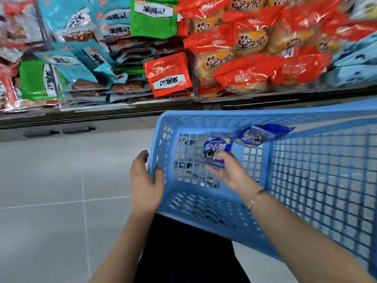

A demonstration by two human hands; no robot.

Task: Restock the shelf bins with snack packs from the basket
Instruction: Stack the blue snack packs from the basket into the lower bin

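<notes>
The basket [318,180] lies tipped with its open mouth toward the viewer, so its inside can be entered from the lower middle of the frame; lattice walls close it at left, top and right. The left hand [145,180] grips the left wall, and the right hand [228,172], holding a blue pack [217,150], fills the centre. A second blue pack [263,133] lies by the far wall. Just above the rim, the shelf bins [130,103] are heaped to the front lip, with a clear divider [195,86] between heaps. Bare floor [51,180] lies open at left.
</notes>
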